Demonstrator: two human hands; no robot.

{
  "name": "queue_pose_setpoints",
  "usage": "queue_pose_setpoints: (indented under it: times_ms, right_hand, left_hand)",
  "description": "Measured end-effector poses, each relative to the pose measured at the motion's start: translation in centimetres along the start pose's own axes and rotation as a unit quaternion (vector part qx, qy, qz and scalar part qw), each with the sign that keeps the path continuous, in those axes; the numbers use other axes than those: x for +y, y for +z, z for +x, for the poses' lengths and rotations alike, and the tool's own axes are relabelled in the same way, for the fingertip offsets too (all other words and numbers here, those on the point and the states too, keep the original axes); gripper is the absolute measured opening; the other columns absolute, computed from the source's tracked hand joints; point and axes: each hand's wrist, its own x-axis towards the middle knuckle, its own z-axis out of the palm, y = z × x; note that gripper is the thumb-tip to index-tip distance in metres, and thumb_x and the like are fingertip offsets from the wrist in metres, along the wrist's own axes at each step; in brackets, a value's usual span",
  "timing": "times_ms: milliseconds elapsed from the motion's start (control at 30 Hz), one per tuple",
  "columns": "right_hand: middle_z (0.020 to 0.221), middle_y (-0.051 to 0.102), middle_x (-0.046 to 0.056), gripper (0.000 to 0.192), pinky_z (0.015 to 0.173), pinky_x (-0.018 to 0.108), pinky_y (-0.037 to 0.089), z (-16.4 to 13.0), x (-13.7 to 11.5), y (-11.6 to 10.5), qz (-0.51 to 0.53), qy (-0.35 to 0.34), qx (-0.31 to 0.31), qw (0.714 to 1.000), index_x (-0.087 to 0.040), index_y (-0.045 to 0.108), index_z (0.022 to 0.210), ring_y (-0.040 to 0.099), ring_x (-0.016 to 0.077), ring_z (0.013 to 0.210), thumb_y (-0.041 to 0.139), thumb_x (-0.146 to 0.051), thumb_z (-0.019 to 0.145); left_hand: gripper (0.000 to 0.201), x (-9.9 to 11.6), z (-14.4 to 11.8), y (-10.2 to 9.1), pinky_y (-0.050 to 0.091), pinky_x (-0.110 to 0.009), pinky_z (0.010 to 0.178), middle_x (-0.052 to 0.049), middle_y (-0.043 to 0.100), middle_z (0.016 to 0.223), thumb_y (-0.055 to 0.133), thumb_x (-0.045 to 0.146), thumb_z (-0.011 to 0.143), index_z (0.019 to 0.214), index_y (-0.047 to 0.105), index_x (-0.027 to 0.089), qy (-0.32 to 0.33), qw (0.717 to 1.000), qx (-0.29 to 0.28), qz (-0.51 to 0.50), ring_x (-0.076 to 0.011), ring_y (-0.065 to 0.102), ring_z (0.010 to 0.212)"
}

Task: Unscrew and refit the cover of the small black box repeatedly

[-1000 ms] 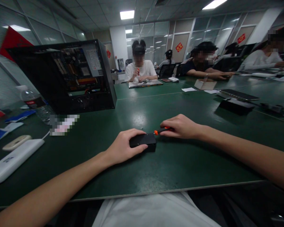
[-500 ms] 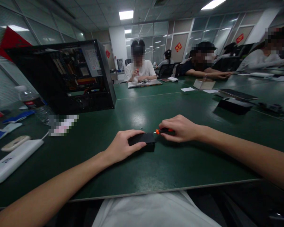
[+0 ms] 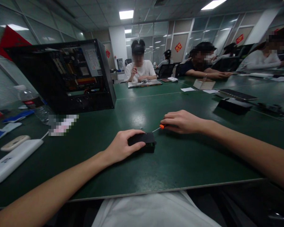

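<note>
Orange screwdriver (image 3: 161, 126) now off box (image 3: 142, 141).

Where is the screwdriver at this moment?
In the head view, the screwdriver is just right of centre, held in the right hand, its tip near the small black box under the left hand.

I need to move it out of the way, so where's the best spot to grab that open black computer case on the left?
Judging by its pose, grip the computer case by its near upright front edge and top panel, coming from the right: the open side exposes circuit boards, best left untouched.
</note>
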Motion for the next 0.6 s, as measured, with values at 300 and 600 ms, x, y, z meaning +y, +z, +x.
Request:
queue_pose_setpoints:
  times_ms: [300,600]
  right_hand:
    - [0.099,0.070,0.009,0.028,0.070,0.026,0.046,-0.8,1.3,-0.5,-0.031,0.007,0.027,0.999,-0.017,0.068,0.113,0.064,0.0160,0.085,0.045,-0.031,0.102]
    - [0.086,0.067,0.005,0.029,0.061,0.025,0.037,1.2,-2.5,-0.7,-0.047,-0.022,0.081,0.995,-0.019,0.069,0.113,0.058,0.0121,0.073,0.045,-0.032,0.104]
  left_hand:
    - [0.040,0.0,0.0,0.0,0.053,-0.034,0.093,-0.009,0.076,0.116,0.068,0.040,0.091,0.122,0.069,0.015,0.013,1.000,-0.005,0.000,-0.0235,0.071,0.101]
    - [0.039,0.0,0.1,0.0,0.053,-0.034,0.093,-0.009,0.076,0.115,0.069,0.041,0.090,0.120,0.070,0.015,0.003,1.000,-0.005,0.006,-0.0244,0.071,0.101]
